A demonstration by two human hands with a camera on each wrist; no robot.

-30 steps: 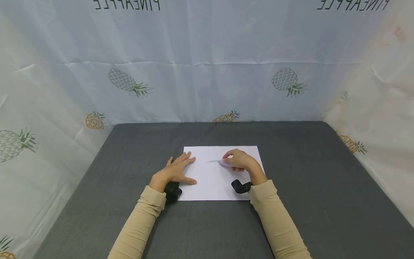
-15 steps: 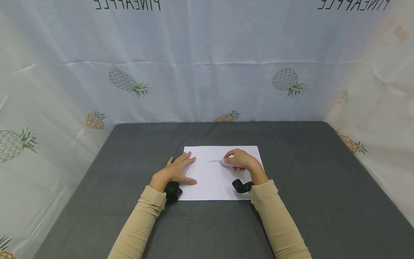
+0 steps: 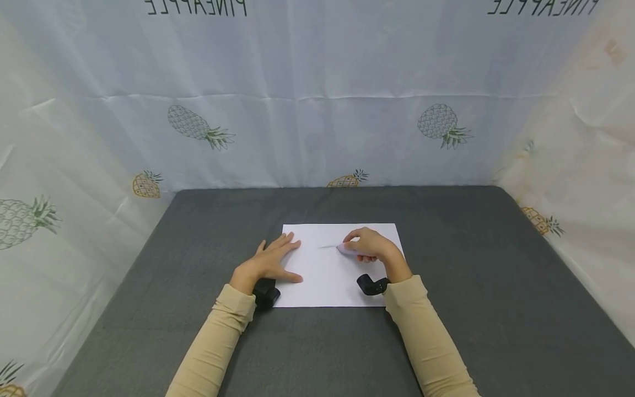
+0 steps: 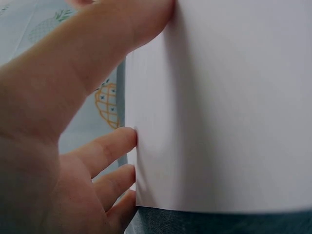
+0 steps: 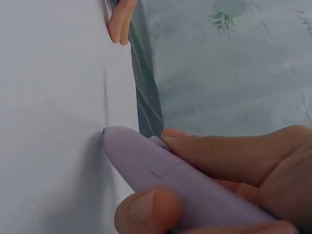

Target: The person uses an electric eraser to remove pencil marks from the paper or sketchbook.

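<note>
A white sheet of paper [image 3: 317, 286] lies on the dark grey table. My left hand [image 3: 270, 261] rests spread over its left edge, and the left wrist view shows the thumb and fingertips touching the sheet [image 4: 243, 122]. In my right hand [image 3: 371, 244] is a lilac utility knife [image 3: 345, 250], pinched between thumb and fingers. The right wrist view shows the tapered nose of the knife [image 5: 146, 156] tilted down, its small dark tip against the paper. A thin straight line [image 5: 105, 95] runs from that tip toward the left hand; part of the knife's body is hidden by fingers.
Black wrist-camera mounts sit at the left wrist [image 3: 265, 293] and right wrist [image 3: 372, 285], low over the paper. The grey table [image 3: 317, 353] extends around the sheet. A pineapple-print curtain [image 3: 317, 138] hangs behind and along both sides.
My right hand and the knife have shifted very slightly to the right since a second ago. The left hand stays in place on the paper.
</note>
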